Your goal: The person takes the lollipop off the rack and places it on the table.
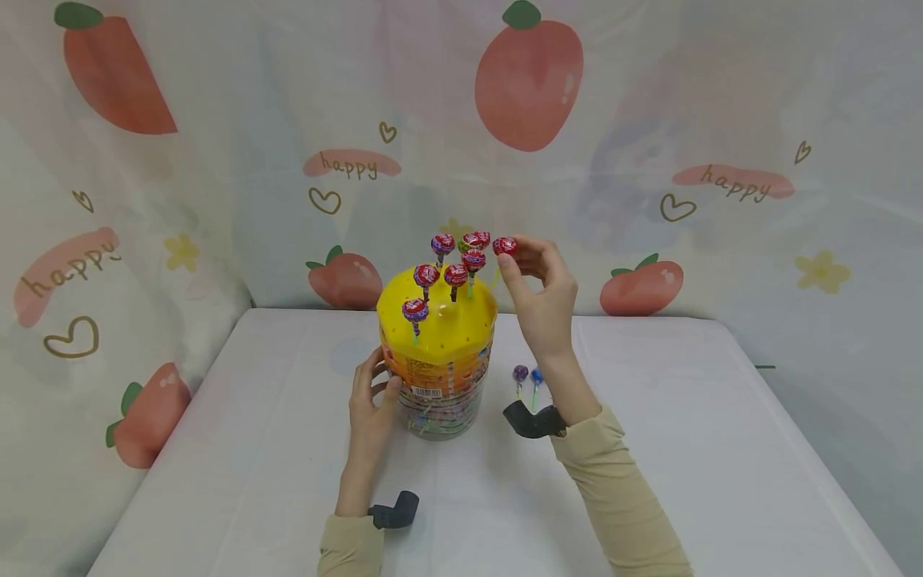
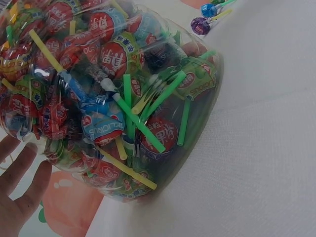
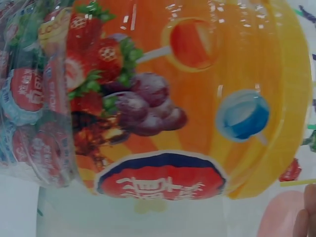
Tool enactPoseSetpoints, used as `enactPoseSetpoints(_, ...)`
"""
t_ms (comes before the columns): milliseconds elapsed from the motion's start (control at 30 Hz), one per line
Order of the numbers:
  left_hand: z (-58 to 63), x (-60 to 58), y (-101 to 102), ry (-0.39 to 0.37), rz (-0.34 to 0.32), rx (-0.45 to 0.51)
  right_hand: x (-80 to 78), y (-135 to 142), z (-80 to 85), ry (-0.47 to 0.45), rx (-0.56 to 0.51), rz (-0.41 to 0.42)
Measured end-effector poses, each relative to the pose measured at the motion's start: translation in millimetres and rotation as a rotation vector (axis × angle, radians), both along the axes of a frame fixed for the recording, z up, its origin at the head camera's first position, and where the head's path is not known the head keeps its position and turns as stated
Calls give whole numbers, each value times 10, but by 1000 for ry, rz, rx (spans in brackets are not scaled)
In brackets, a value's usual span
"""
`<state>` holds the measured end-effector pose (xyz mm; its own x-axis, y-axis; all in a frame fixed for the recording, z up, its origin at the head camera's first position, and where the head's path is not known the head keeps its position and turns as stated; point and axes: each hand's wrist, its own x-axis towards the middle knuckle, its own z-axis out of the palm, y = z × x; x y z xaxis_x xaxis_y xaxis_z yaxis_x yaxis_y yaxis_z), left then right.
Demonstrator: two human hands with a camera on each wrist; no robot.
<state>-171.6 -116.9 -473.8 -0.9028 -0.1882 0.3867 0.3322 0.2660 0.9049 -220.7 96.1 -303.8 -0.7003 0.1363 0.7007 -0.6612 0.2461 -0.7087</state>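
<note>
A clear plastic lollipop jar (image 1: 440, 405) with a yellow lid (image 1: 447, 320) stands upright on the table. My left hand (image 1: 371, 401) holds its left side, thumb towards the front and fingers round the far side. Past the lid's right edge, my right hand (image 1: 541, 284) pinches a red-wrapped lollipop (image 1: 505, 246), its yellow stick pointing down. Several wrapped lollipops (image 1: 456, 275) stand upright on the lid, which has small holes. In the left wrist view, more lollipops (image 2: 102, 126) fill the jar; the right wrist view shows its orange printed label (image 3: 197, 74).
Right of the jar, a purple lollipop (image 1: 521, 373) and a blue lollipop (image 1: 537, 375) lie on the white tablecloth (image 1: 288, 449), partly behind the right wrist's black camera mount (image 1: 534, 419). A patterned cloth backdrop (image 1: 447, 80) hangs behind the table.
</note>
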Motion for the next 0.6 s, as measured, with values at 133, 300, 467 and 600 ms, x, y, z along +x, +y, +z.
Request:
enactPoseSetpoints(133, -3, -4, -2, 7, 0, 1, 70, 32, 38, 5, -7, 6)
enactPoseSetpoints(300, -13, -6, -2, 17, 6, -2, 159, 84, 39, -2, -16, 9)
enactPoseSetpoints(467, -5, 2, 1, 21, 7, -1, 270, 171, 18, -8, -34, 25)
enactPoseSetpoints(600, -1, 4, 2, 18, 5, -1, 359, 263, -40, -12, -52, 26)
